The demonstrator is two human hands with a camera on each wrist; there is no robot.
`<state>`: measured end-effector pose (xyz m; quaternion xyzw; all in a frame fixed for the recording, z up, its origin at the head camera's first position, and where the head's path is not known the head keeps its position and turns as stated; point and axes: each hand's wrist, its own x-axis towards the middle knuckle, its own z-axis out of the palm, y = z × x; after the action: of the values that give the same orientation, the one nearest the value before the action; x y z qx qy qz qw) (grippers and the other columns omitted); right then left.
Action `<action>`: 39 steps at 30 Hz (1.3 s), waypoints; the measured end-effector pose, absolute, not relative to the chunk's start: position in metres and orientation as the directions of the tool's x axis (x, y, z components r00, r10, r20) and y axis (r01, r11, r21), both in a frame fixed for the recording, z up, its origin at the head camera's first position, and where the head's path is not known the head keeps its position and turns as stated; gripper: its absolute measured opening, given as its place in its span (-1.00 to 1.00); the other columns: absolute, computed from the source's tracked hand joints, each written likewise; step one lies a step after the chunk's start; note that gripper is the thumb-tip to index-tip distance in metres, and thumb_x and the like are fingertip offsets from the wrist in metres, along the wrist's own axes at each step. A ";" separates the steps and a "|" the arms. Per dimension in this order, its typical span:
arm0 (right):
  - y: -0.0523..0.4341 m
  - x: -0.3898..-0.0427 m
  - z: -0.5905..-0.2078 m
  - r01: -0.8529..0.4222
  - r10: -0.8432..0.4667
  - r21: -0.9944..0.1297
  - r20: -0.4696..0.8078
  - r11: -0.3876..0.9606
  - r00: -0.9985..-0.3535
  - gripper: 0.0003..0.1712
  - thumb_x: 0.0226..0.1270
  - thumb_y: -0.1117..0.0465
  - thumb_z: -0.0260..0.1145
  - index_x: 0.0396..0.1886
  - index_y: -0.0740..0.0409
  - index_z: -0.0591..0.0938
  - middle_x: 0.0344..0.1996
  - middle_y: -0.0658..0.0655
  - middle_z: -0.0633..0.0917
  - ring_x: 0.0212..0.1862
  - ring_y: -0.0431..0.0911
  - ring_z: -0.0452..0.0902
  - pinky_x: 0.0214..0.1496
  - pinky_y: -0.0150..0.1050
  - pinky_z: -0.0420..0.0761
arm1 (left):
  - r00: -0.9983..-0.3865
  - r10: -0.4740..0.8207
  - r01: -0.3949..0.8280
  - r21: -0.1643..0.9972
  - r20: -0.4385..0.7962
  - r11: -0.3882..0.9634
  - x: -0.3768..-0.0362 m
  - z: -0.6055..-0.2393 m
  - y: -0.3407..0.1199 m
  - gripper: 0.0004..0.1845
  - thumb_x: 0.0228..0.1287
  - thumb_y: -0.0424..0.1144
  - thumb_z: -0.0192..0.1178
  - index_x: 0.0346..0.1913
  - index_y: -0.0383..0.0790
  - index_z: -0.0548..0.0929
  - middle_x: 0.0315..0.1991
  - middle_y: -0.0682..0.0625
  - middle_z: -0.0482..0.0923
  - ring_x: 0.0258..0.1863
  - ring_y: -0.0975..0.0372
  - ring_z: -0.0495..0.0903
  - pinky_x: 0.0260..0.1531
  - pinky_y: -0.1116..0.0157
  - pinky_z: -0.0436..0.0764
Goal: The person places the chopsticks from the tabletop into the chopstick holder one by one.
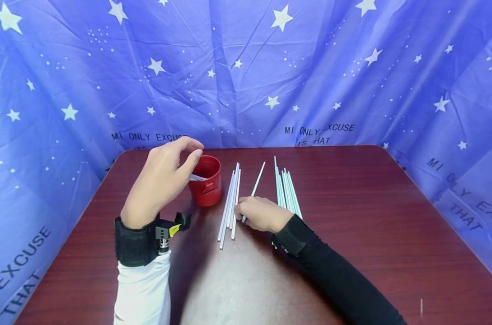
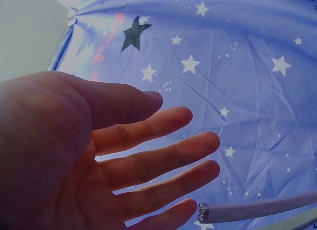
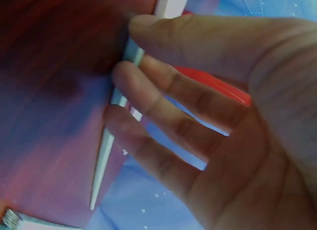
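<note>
With its thumb and fingertips, the right hand pinches a pale green stick low over the table. In the right wrist view the stick runs along the fingertips and under the thumb. The left hand is at the near left of a red bucket, thumb and fingers apart with nothing between them. A few lilac sticks show inside the bucket, partly hidden by the left hand. Several lilac and pinkish sticks lie between the bucket and the right hand.
A bunch of pale green sticks lies right of the right hand, its near ends hidden by the wrist. The dark red wooden table meets a blue star-printed cloth at its back and sides.
</note>
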<state>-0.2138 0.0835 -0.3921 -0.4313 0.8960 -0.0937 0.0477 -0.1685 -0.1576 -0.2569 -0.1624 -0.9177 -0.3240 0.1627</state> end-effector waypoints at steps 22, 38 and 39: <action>0.089 -0.207 -0.349 -0.840 -0.826 -0.296 0.212 0.455 -0.523 -0.82 0.34 0.44 0.47 -0.22 0.09 0.73 -0.21 -0.02 0.74 -0.13 -0.16 0.67 -0.03 -0.29 0.68 | -0.891 0.213 0.421 0.555 0.401 0.717 -0.171 -0.261 -0.153 -0.73 0.66 -0.22 0.12 0.19 -0.23 0.72 0.08 -0.15 0.78 0.06 0.00 0.70 0.10 -0.01 0.61; 0.096 -0.193 -0.293 -0.816 -0.708 -0.396 0.419 0.421 -0.569 -0.95 0.51 0.35 0.40 -0.12 0.15 0.72 -0.25 -0.02 0.75 -0.17 -0.21 0.67 0.01 -0.21 0.72 | -0.887 0.262 0.444 0.548 0.380 0.708 -0.176 -0.262 -0.139 -0.71 0.63 -0.25 0.12 0.24 -0.23 0.69 0.14 -0.14 0.77 0.23 0.00 0.70 0.30 -0.06 0.63; 0.096 -0.194 -0.291 -0.816 -0.701 -0.401 0.429 0.417 -0.569 -0.95 0.51 0.35 0.40 -0.12 0.15 0.72 -0.25 -0.02 0.75 -0.17 -0.20 0.67 0.00 -0.20 0.72 | -0.885 0.268 0.450 0.548 0.382 0.705 -0.177 -0.263 -0.137 -0.71 0.63 -0.26 0.12 0.24 -0.23 0.69 0.14 -0.14 0.77 0.24 0.00 0.70 0.31 -0.05 0.63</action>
<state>-0.1938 0.0959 -0.2907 -0.4536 0.8360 -0.2930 -0.0977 -0.1767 -0.1374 -0.2627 -0.1967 -0.9129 -0.3300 0.1380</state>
